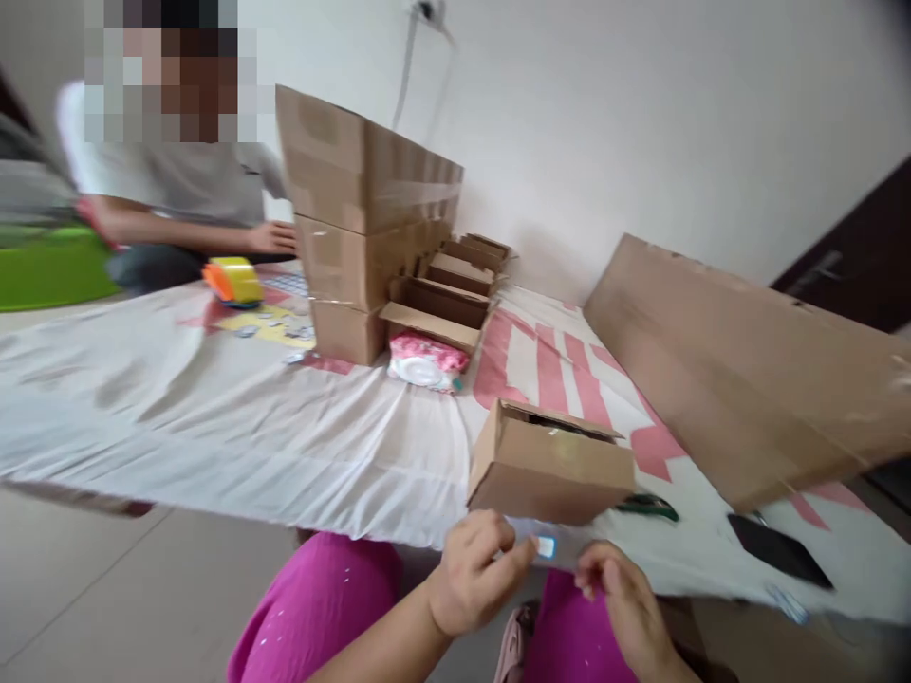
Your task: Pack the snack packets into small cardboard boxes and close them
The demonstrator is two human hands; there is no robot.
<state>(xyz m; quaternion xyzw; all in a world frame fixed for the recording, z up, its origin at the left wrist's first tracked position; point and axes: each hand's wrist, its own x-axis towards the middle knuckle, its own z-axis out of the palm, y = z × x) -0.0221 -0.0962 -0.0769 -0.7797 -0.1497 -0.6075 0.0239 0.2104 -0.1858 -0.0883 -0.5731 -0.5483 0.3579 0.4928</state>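
My left hand (480, 574) is closed, with a small white label with a blue edge (546, 546) pinched at its fingertips. My right hand (630, 607) is beside it, fingers loosely bent and nothing visible in them. Just beyond both hands, a small cardboard box (551, 470) sits near the edge of the cloth-covered surface (342, 455). A green-handled tool (649, 507) lies to the right of this box, partly hidden by it.
Stacked cardboard boxes (342, 256) stand beyond, beside open boxes (455, 308) and a pink-and-white pack (427, 362). A large cardboard sheet (747, 370) leans at right near a dark flat object (779, 550). A seated person (192, 190) is at left, near a yellow tape dispenser (238, 282).
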